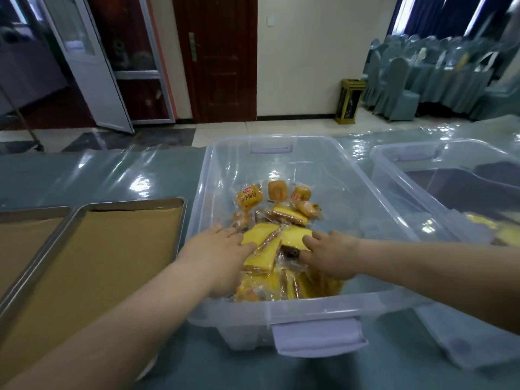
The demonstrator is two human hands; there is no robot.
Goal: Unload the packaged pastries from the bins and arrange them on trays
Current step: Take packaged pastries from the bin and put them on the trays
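A clear plastic bin stands in front of me with several packaged pastries heaped toward its near side: yellow cake slices and round buns. My left hand reaches into the bin and grips a wrapped yellow slice. My right hand is in the bin too, fingers closed on another wrapped yellow slice. A metal tray lined with brown paper lies left of the bin, holding no pastries.
A second paper-lined tray lies at the far left edge. A second clear bin with yellow packages stands to the right. The table has a shiny plastic cover. Covered chairs and a standing ashtray bin are beyond.
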